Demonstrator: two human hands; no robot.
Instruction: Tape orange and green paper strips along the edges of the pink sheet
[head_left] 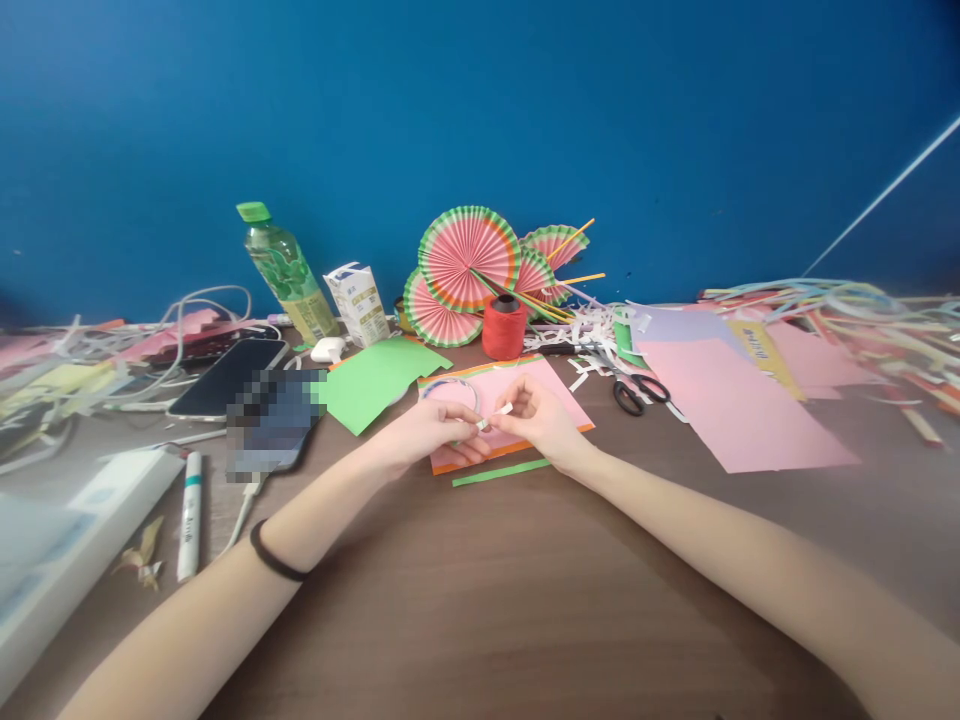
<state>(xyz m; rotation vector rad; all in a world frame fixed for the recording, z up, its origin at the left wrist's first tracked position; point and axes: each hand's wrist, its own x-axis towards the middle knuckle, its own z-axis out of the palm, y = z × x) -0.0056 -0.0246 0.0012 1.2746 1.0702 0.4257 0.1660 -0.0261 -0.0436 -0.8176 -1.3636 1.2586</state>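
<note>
My left hand (pixel 442 430) and my right hand (pixel 531 415) meet over a pink sheet (pixel 559 395) with orange edging. Between thumb and fingers, my right hand pinches a small white strip (pixel 504 409). The left fingertips are closed on a small whitish piece (pixel 482 425), too small to name. A roll of tape (pixel 457 384) lies partly behind my left hand. Just below the sheet is a green paper strip (pixel 499 474). Behind the hands stands a red thread spool (pixel 504 328).
Round pleated paper fans (pixel 469 255) lean at the blue wall. Black-handled scissors (pixel 641 392), pink paper (pixel 742 405) and paper strips lie right. Left are green paper (pixel 375 380), a bottle (pixel 291 275), a carton (pixel 360 303), phones (pixel 229 378), a marker (pixel 190 515) and cables.
</note>
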